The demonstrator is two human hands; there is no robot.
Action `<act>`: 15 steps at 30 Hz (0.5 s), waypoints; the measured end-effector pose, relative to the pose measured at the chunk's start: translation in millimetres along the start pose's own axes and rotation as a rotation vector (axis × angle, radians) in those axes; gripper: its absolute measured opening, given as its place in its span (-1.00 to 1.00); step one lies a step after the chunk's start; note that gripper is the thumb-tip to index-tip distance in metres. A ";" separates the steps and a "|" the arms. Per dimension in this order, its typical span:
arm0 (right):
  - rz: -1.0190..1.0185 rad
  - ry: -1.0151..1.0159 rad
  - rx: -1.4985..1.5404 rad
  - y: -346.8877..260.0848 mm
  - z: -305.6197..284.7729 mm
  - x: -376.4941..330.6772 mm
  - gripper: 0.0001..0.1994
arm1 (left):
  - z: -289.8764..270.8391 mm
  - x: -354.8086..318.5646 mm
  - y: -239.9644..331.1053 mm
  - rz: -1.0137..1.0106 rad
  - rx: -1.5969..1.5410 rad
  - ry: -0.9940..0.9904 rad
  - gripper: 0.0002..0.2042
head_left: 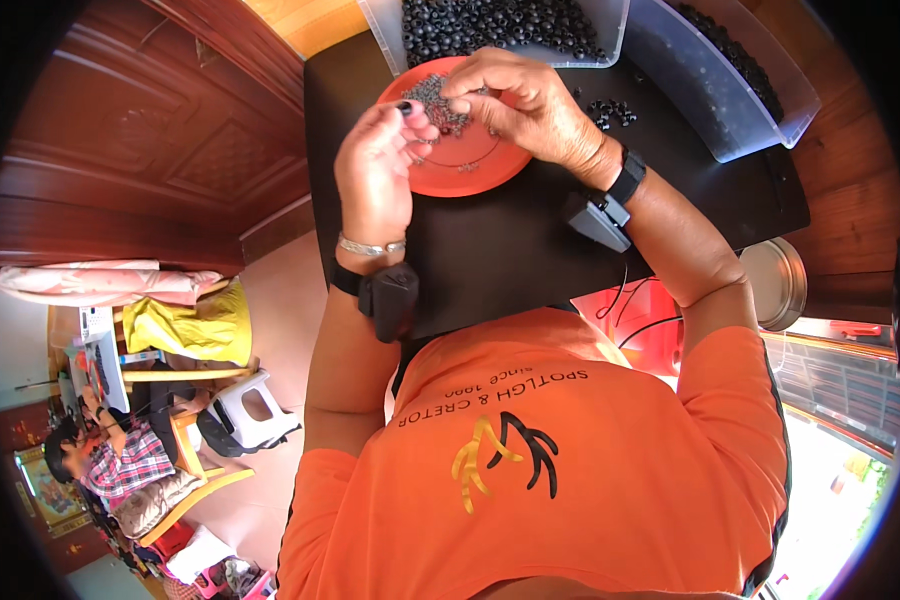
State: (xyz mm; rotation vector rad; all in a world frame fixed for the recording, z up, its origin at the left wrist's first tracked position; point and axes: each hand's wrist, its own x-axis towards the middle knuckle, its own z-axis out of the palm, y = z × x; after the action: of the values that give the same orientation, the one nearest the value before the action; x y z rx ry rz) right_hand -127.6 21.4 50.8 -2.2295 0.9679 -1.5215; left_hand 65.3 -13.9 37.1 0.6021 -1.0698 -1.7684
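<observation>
An orange-red round plate [470, 183] lies on the black tabletop with a heap of tiny grey metal pieces [432, 92] in it. Over the plate's left side, my left hand [373, 165] has its fingers curled, holding a small round black part [405, 107] at the fingertips. My right hand [530, 105] reaches in from the right over the heap. Its thumb and forefinger are pinched together; whatever is between them is too small to make out. Both wrists wear dark straps with box-shaped devices.
Beyond the plate stands a clear bin [510, 30] full of black parts. A second translucent bin [715, 95] is at the right. Several loose black parts [610, 113] lie beside the plate. Far left, a person [120, 455] in a checked shirt sits near a white stool [255, 415].
</observation>
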 end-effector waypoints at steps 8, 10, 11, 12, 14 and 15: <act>0.256 -0.575 -0.247 3.9 6.9 -11.8 -0.92 | -0.9 -1.2 2.6 -0.002 -0.058 0.094 -0.83; 0.257 -0.568 -0.308 2.1 7.8 -14.2 -0.93 | 0.5 -2.8 2.0 -0.006 -0.066 0.075 -0.83; 0.256 -0.556 -0.371 1.5 7.4 -15.1 -0.94 | 1.7 -3.0 1.8 -0.018 -0.058 0.077 -0.83; 0.256 -0.558 -0.372 1.9 8.0 -15.6 -0.94 | 2.5 -3.2 1.6 -0.030 -0.049 0.079 -0.82; 0.173 -0.550 -0.453 3.8 10.4 -16.0 -0.94 | 1.0 -3.7 0.6 -0.029 -0.051 0.066 -0.82; 0.171 -0.551 -0.452 4.0 10.7 -15.7 -0.94 | 0.2 -3.8 0.5 -0.028 -0.051 0.054 -0.82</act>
State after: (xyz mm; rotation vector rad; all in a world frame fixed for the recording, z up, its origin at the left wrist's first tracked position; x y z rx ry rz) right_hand -123.0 27.3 32.9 -2.5639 1.3545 -0.5874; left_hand 67.0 -10.5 37.4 0.6321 -0.9814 -1.7880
